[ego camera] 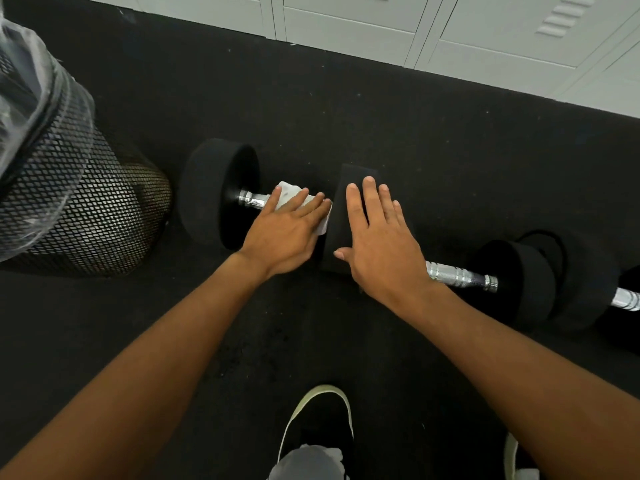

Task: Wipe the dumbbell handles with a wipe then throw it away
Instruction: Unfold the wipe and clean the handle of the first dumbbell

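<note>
A black dumbbell (218, 192) lies on the dark floor, its chrome handle (252, 199) showing at the left end. My left hand (284, 230) presses a white wipe (294, 199) flat onto that handle, fingers extended over it. My right hand (384, 244) rests flat and open on the dumbbell's right black weight (346, 202), steadying it. A second dumbbell (526, 282) lies to the right; its chrome handle (457, 275) emerges from under my right wrist.
A black mesh bin (79, 209) with a clear plastic liner stands at the left, close to the first dumbbell. Grey lockers (450, 32) line the far edge of the black rubber floor. My shoe (318, 420) is at the bottom centre.
</note>
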{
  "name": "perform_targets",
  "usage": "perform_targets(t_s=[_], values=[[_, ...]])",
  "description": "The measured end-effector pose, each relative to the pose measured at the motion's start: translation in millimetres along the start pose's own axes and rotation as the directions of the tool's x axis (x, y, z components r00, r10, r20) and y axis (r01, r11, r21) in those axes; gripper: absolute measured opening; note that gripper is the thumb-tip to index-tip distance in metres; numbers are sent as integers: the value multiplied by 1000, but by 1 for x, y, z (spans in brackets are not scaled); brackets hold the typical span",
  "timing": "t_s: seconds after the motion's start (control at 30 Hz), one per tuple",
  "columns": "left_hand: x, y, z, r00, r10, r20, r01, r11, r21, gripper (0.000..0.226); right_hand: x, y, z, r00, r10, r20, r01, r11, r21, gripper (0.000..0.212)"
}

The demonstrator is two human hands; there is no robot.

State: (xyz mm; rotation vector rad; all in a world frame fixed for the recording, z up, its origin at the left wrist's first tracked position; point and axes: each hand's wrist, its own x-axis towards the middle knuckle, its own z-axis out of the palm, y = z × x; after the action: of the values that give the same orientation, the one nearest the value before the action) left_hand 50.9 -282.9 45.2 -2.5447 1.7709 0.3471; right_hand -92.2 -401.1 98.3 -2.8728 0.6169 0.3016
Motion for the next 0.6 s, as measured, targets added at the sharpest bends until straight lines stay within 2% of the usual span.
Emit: perform_targets(t_s=[0.13, 0.23, 0.33, 0.43, 0.5, 0.6], values=[[27, -13, -11, 994, -26, 102, 45, 981, -190, 49, 1, 2, -2, 1000, -5, 3, 5, 1000, -6, 97], [44, -21, -19, 980, -57, 193, 101, 968, -229, 41, -1, 2, -1, 1000, -7, 10, 7, 1000, 1, 97], [48, -23, -25, 975, -57, 213, 118, 952, -284, 36, -2, 2, 0, 1000, -12, -5, 12, 1000, 0, 97], [40, -22, -18, 991, -79, 108, 106, 957, -269, 34, -1, 3, 0, 1000, -10, -2, 10, 1000, 5, 97], [29, -15, -5, 995, -90, -50, 77, 972, -220, 34, 0, 3, -1, 1000, -11, 4, 11, 1000, 8, 97], [15, -3, 12, 956, -86, -280, 45, 988, -148, 33, -1, 3, -1, 1000, -12, -2, 12, 1000, 17, 97]])
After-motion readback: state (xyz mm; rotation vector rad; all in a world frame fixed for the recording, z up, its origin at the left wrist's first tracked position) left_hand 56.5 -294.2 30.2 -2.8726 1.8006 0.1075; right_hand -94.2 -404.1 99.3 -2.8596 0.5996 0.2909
